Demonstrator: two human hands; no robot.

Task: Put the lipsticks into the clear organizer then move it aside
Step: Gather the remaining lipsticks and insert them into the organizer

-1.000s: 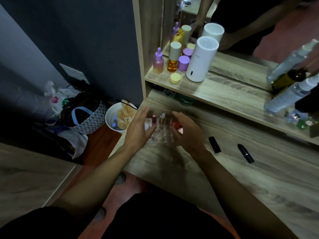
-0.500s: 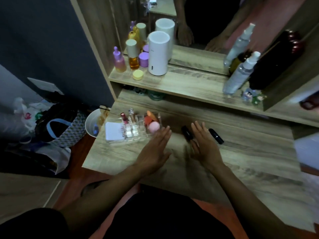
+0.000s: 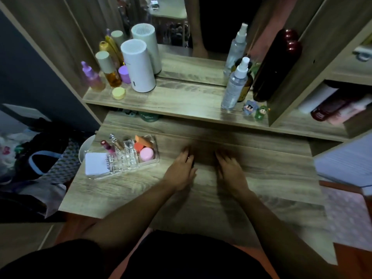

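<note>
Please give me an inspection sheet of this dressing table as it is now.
Surface: wooden table, bare on the right.
Job's things: clear organizer at left holds lipsticks; a dark thing under the left hand, unclear.
Clutter: pink sponge, white pad in organizer.
Grippers: left hand and right hand palm down on table, blurred.
Cables: nothing seen.
Surroundings: shelf with bottles, white cylinder, mirror; bags on floor.
</note>
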